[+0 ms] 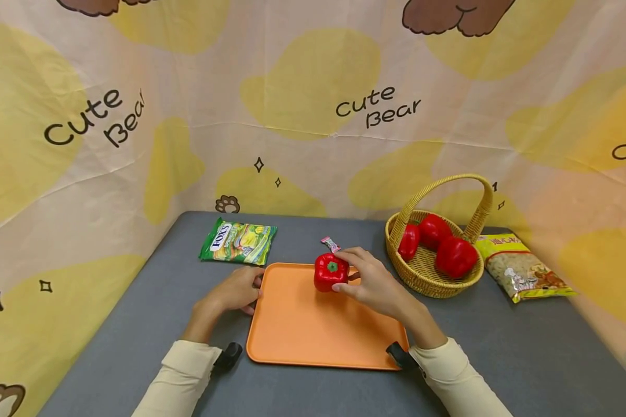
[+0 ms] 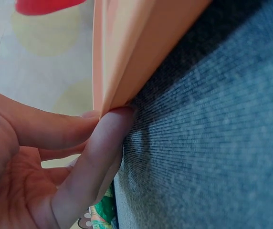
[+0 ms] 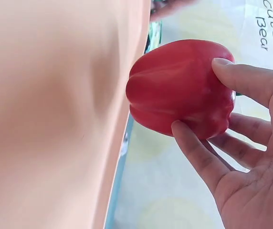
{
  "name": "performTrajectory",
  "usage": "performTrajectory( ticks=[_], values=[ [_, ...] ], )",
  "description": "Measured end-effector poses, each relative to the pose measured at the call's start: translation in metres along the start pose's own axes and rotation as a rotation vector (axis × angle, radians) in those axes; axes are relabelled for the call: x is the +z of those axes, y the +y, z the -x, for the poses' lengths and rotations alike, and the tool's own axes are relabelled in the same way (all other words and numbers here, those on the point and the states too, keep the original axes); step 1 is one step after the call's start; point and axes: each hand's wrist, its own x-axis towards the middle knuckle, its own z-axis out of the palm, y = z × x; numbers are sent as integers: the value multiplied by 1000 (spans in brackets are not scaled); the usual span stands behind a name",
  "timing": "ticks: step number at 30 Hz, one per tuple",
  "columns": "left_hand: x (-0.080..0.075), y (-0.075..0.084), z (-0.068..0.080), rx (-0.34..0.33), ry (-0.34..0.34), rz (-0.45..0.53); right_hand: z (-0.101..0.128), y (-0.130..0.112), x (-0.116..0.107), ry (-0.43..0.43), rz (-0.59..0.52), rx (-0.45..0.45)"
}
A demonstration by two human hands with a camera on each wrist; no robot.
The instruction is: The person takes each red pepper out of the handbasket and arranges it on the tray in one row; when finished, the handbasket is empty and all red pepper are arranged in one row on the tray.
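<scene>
The right grip point(image 1: 372, 279) — forearm point(image 1: 423, 322) slanting in from four o'clock — pinches the red pepper point(image 1: 330, 278) above the orange tray point(image 1: 292, 330), toward twelve. The left grip point(image 1: 233, 289) pinches the orange tray's edge at ten.

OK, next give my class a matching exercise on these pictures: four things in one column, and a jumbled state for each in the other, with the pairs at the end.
Things
1. green packet
2. orange tray
3. bell pepper
4. wicker basket

States
A. pinched at its edge by the left grip
B. contains three red items
C. printed with FOX'S
D. held in the right grip

Pairs: 1-C, 2-A, 3-D, 4-B
</scene>
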Motion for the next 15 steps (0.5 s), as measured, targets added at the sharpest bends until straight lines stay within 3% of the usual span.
performTrajectory(
  ticks=[15],
  values=[
    [0,0,0,-11,6,17,-24,-27,30,-41,-84,-27]
  ],
)
